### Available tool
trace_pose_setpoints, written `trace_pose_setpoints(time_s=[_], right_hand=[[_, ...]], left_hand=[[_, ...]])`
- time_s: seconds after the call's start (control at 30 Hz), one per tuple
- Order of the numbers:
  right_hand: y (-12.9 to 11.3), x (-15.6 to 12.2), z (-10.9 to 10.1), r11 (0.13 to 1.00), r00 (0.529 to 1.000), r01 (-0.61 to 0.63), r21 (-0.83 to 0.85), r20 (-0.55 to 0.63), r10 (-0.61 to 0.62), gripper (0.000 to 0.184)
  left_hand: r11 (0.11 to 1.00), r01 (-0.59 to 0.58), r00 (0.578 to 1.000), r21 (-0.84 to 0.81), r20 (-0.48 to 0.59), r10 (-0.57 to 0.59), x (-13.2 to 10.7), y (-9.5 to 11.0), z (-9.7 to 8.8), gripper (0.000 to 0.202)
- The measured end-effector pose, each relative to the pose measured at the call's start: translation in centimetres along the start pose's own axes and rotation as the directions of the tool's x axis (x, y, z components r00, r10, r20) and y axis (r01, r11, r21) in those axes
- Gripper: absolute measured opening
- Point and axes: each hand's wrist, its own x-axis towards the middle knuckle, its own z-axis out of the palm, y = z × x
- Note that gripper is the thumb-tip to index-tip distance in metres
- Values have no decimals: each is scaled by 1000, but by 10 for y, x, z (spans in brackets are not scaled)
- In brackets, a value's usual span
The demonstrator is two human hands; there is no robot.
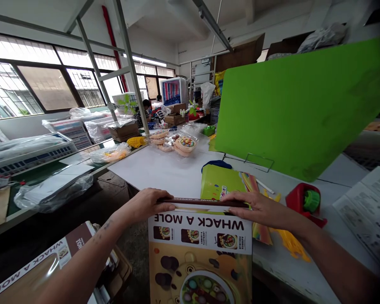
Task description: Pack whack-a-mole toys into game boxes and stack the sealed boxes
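Observation:
A printed WHACK A MOLE box (199,253), its lettering upside down to me, stands in front of me at the near table edge. My left hand (148,204) grips its top left corner, thumb on the near side and fingers over the top. At the top right corner my right hand (259,209) is closed in the same way. A narrow gap with a pale flap shows along the box's top edge, between the hands. Just beyond lies a green printed booklet (220,181), partly covered by the box and my right hand.
Clear-bagged toys (183,143) lie farther back on the white table (139,164). To the right are a red holder with a green part (304,200) and yellow plastic pieces (291,242). A large green board (285,105) rises behind. Another WHACK A MOLE box (34,270) is low on the left.

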Motion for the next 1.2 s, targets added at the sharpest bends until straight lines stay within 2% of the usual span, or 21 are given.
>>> trace_pose_setpoints(time_s=[0.1,0.2,0.3,0.37,0.43,0.53,0.6,0.67,0.77,0.83,0.87,0.9,0.93,0.97,1.03,1.07,1.13,1.2], right_hand=[[2,-3,-2,999,994,-37,-35,103,40,42],[6,-9,3,998,994,-60,-31,90,62,46],[11,-13,13,997,995,-69,-22,66,70,59],[18,-17,22,998,998,-58,15,11,58,63],[25,-21,32,996,996,-44,78,-73,50,57],[32,-28,46,987,977,7,159,-209,27,44],[32,-31,54,985,962,34,171,-273,14,39],[28,-35,59,986,950,38,164,-311,15,38],[23,-42,60,989,945,21,147,-327,28,39],[31,-52,54,985,928,-20,169,-364,81,41],[40,-61,50,980,892,-68,189,-428,144,40],[53,-71,43,969,828,-130,211,-515,223,40],[68,-84,36,951,727,-202,234,-615,306,42],[86,-97,29,925,595,-283,255,-710,377,45],[124,-125,15,862,371,-424,278,-815,445,57],[142,-136,10,824,288,-486,291,-837,465,64],[173,-151,5,742,184,-589,320,-841,509,79],[195,-156,6,662,137,-671,334,-822,553,89]], left_hand=[[1000,11,1000,-11,25,-11,-4,-4,-1,32],[1000,24,997,-13,68,-23,-12,-9,0,52],[998,52,997,-20,62,-51,-19,-16,3,63],[998,56,997,0,50,-56,-22,-21,5,64],[997,37,998,64,54,-41,-25,-26,4,64],[958,-20,998,286,69,0,-28,-26,6,58],[890,-61,998,452,35,50,-27,-20,16,53],[836,-112,991,537,-2,134,-23,-10,35,49],[814,-233,956,532,-31,293,-14,3,71,42],[801,-303,915,517,-79,397,-10,7,91,39],[789,-327,891,520,-110,441,-8,7,98,38],[777,-343,867,528,-140,479,-7,5,103,36],[761,-356,844,541,-163,511,-6,3,107,34],[746,-366,823,556,-182,539,-4,1,109,32],[727,-369,795,579,-208,569,-3,-4,110,30],[722,-366,788,587,-218,576,-2,-6,109,29],[715,-356,778,602,-234,583,-1,-8,109,28],[702,-342,779,625,-229,583,0,-10,110,28]])
